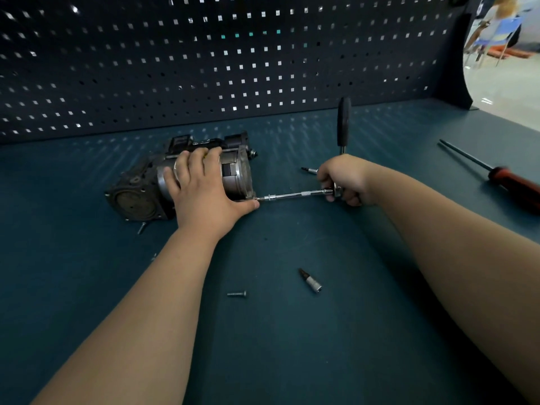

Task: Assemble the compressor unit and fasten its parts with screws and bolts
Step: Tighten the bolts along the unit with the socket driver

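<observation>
Item count, by kind.
One compressor (pixel 137 197), one ratchet (pixel 344 121), one screwdriver (pixel 508 182); two bits (pixel 311 280) (pixel 309 170), lower centre and mid-right; two screws (pixel 236 294) (pixel 141 228); two hands (pixel 201 188) (pixel 344 176).

Dim, bluish light; glints through the pegboard (pixel 204 68) holes, overexposed blurred upper-right corner, wide-angle bending at edges.

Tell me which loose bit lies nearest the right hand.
The bit just left of the right hand, behind the ratchet. The other bit lies near the front, by a screw.
</observation>
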Action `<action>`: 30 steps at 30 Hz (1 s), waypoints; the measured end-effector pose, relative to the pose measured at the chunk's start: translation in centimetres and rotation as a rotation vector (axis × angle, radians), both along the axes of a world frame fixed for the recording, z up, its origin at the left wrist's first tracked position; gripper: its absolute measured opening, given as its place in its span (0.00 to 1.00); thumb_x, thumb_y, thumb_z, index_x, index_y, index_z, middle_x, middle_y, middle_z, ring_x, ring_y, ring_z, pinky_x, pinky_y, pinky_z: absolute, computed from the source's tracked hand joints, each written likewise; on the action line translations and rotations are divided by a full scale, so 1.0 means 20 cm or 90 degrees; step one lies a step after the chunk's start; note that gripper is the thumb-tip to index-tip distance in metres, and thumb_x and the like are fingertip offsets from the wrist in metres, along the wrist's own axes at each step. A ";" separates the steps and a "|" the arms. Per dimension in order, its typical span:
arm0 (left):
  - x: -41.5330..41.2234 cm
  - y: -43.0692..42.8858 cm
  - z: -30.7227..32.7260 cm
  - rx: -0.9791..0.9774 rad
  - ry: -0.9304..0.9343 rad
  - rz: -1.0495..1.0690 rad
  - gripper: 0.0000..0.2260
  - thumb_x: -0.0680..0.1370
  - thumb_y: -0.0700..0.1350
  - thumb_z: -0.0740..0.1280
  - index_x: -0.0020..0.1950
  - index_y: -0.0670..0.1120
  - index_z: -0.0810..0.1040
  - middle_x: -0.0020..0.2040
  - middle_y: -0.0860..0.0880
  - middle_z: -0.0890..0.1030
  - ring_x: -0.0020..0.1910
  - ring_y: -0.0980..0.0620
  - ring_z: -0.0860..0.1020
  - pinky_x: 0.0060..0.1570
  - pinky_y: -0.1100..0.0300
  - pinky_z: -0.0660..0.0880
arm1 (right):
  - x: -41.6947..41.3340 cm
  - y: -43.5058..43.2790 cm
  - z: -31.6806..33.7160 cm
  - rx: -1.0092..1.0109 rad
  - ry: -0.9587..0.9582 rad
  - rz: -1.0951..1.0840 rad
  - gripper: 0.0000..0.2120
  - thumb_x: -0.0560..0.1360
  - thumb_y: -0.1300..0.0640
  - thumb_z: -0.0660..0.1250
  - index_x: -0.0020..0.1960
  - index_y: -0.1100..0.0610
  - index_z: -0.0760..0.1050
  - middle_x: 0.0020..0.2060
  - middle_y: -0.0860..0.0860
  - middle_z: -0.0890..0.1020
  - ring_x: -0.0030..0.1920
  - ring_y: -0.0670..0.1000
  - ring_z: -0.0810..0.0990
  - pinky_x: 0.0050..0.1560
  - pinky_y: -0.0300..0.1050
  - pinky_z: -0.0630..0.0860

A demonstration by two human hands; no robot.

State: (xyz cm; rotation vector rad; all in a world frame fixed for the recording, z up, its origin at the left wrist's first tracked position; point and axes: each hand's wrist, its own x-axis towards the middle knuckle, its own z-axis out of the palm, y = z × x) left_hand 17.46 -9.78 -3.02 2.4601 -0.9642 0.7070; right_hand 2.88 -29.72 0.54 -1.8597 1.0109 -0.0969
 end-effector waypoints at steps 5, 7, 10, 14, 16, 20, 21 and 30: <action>0.00 0.00 0.00 -0.009 0.001 0.000 0.50 0.59 0.69 0.74 0.75 0.52 0.59 0.75 0.48 0.60 0.76 0.45 0.52 0.72 0.44 0.42 | -0.01 0.00 -0.01 0.008 -0.008 0.000 0.13 0.75 0.51 0.59 0.36 0.59 0.72 0.20 0.52 0.75 0.17 0.48 0.59 0.21 0.33 0.57; -0.01 0.00 -0.01 -0.008 0.002 0.000 0.50 0.59 0.69 0.74 0.75 0.52 0.59 0.75 0.49 0.60 0.76 0.45 0.51 0.72 0.45 0.41 | -0.04 0.01 -0.06 -0.111 -0.063 0.018 0.17 0.74 0.49 0.60 0.33 0.58 0.75 0.21 0.50 0.76 0.18 0.49 0.65 0.22 0.35 0.61; -0.03 0.01 -0.01 -0.002 0.004 0.000 0.49 0.60 0.69 0.74 0.74 0.53 0.58 0.75 0.49 0.60 0.76 0.46 0.50 0.73 0.45 0.40 | -0.10 -0.01 -0.12 -0.391 -0.162 0.075 0.18 0.77 0.47 0.61 0.33 0.56 0.73 0.24 0.47 0.73 0.26 0.43 0.70 0.27 0.39 0.65; -0.04 0.01 -0.01 -0.007 0.002 -0.011 0.48 0.61 0.68 0.74 0.74 0.52 0.58 0.74 0.48 0.60 0.76 0.45 0.50 0.73 0.46 0.41 | -0.13 -0.04 -0.13 -0.569 -0.176 0.186 0.07 0.78 0.49 0.63 0.42 0.48 0.75 0.32 0.41 0.75 0.34 0.39 0.72 0.32 0.32 0.63; -0.03 0.01 -0.01 -0.011 0.006 -0.015 0.48 0.61 0.68 0.74 0.74 0.52 0.59 0.75 0.48 0.60 0.76 0.45 0.50 0.73 0.45 0.41 | -0.14 -0.05 -0.13 -0.607 -0.173 0.234 0.06 0.78 0.50 0.64 0.51 0.50 0.76 0.43 0.45 0.77 0.42 0.46 0.75 0.41 0.38 0.69; 0.00 0.01 0.00 -0.017 0.014 -0.014 0.49 0.60 0.69 0.74 0.74 0.53 0.59 0.75 0.49 0.60 0.76 0.44 0.51 0.73 0.45 0.41 | -0.22 -0.03 -0.10 -0.678 -0.138 0.367 0.13 0.77 0.50 0.66 0.56 0.56 0.76 0.50 0.52 0.77 0.46 0.55 0.78 0.48 0.51 0.76; 0.00 0.00 0.00 -0.020 0.015 -0.014 0.49 0.60 0.69 0.74 0.74 0.53 0.59 0.75 0.49 0.60 0.76 0.44 0.51 0.73 0.45 0.41 | -0.23 -0.02 -0.10 -0.713 -0.113 0.412 0.12 0.77 0.51 0.66 0.56 0.58 0.77 0.49 0.54 0.77 0.45 0.57 0.78 0.46 0.53 0.77; 0.02 -0.03 -0.01 -0.035 0.014 -0.005 0.49 0.60 0.69 0.74 0.74 0.52 0.59 0.74 0.49 0.61 0.76 0.44 0.51 0.73 0.44 0.41 | -0.21 0.01 -0.14 -1.027 -0.196 0.354 0.07 0.78 0.58 0.67 0.50 0.62 0.80 0.41 0.58 0.80 0.39 0.61 0.77 0.41 0.54 0.77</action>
